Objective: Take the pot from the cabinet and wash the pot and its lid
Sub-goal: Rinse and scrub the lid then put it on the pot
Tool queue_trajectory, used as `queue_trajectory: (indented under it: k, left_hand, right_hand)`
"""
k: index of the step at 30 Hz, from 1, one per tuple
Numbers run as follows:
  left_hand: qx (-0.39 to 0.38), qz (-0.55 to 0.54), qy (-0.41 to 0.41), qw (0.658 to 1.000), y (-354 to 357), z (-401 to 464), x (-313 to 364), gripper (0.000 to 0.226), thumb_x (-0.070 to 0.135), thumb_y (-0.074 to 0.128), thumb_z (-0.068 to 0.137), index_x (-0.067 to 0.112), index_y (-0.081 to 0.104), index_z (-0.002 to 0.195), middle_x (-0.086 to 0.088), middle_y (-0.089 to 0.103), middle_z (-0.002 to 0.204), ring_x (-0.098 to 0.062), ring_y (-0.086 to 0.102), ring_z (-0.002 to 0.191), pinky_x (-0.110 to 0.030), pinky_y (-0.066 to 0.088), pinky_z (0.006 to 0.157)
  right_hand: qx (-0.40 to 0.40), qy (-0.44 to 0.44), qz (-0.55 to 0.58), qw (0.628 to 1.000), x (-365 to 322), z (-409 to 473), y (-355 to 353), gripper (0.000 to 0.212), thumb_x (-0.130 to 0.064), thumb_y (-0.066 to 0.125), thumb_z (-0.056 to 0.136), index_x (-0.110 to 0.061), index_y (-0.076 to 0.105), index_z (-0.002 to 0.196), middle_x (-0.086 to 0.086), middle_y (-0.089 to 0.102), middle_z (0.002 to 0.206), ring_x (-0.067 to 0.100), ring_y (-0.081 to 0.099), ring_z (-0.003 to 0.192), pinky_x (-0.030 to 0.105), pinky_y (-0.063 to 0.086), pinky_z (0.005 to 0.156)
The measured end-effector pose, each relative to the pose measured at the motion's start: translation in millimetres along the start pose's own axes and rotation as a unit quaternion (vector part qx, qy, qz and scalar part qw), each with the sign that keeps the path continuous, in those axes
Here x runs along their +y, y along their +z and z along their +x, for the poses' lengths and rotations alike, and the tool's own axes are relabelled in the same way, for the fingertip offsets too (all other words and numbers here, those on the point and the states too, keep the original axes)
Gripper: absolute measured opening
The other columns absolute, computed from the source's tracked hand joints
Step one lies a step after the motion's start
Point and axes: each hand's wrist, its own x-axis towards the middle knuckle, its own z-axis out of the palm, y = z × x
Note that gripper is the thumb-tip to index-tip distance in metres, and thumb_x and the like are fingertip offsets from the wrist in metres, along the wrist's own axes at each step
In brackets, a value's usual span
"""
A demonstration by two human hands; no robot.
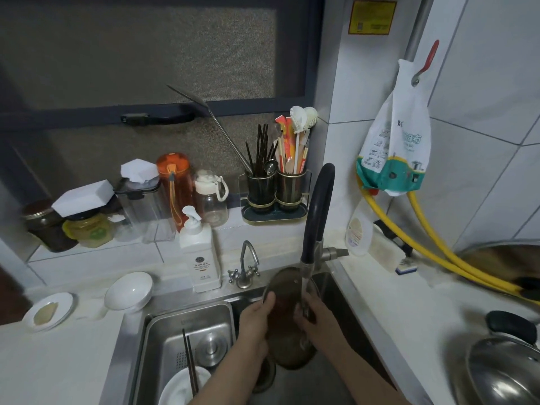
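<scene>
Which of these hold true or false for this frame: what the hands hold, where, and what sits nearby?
1. Both hands, left hand and right hand, hold the glass lid. True.
2. The lid is over the counter. False: it is over the sink, under the black faucet.
3. Chopsticks lie in the left basin. True.
4. The soap dispenser lies on its side. False: it stands upright.

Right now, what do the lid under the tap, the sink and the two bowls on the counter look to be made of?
The lid looks like tinted glass with a metal rim: brownish, see-through, held on edge by the left hand and right hand. The sink looks like brushed stainless steel: grey, dull sheen. The two bowls look like glazed white ceramic, though melamine is possible.
</scene>
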Motion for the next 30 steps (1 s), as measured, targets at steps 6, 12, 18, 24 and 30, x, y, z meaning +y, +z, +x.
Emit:
queue_trajectory:
  k: [6,12,18,24,30]
  left_hand:
    - [0.072,-0.080,-0.086,0.990,-3,14,-9,0.049,0.039,0.058,0.090,-0.007,0.067,0.103,-0.026,0.070,0.098,-0.039,0.066,0.092,-0.056,0.048,0.095]
    - [0.090,-0.034,-0.100,0.990,1,22,-16,0.057,0.053,0.054,0.088,-0.002,0.068,0.094,-0.025,0.071,0.095,-0.039,0.068,0.093,-0.058,0.052,0.089]
    - [0.010,0.180,0.015,0.983,21,35,-4,0.033,0.037,0.068,0.081,0.006,0.067,0.090,-0.021,0.071,0.098,-0.036,0.068,0.093,-0.051,0.055,0.088]
    - [-0.053,0.246,0.024,0.967,58,26,3,0.024,0.013,0.065,0.082,0.004,0.064,0.104,-0.016,0.069,0.100,-0.031,0.066,0.097,-0.044,0.054,0.090]
    - [-0.060,0.278,0.032,0.958,59,28,6,0.012,0.014,0.067,0.075,0.012,0.067,0.087,-0.015,0.071,0.095,-0.032,0.068,0.093,-0.044,0.056,0.087]
  right_hand:
    - [0.084,0.004,-0.023,0.996,-1,4,-8,0.041,-0.028,0.071,0.078,-0.023,0.060,0.117,-0.009,0.058,0.100,0.010,0.056,0.097,0.026,0.046,0.085]
    - [0.108,0.021,-0.047,0.993,-4,5,-9,0.050,-0.031,0.072,0.077,-0.023,0.057,0.124,-0.003,0.062,0.113,0.016,0.057,0.105,0.033,0.048,0.094]
    - [0.099,0.126,0.058,0.985,19,1,-18,0.048,-0.027,0.070,0.081,-0.013,0.058,0.125,0.003,0.065,0.114,0.021,0.059,0.106,0.029,0.043,0.093]
    - [0.113,0.195,0.160,0.961,37,3,-20,0.033,-0.031,0.070,0.080,-0.006,0.069,0.102,0.005,0.068,0.085,0.029,0.065,0.087,0.045,0.054,0.086]
    - [0.111,0.180,0.168,0.963,31,12,-35,0.011,-0.026,0.066,0.085,-0.015,0.068,0.088,-0.001,0.064,0.070,0.017,0.063,0.069,0.021,0.048,0.054]
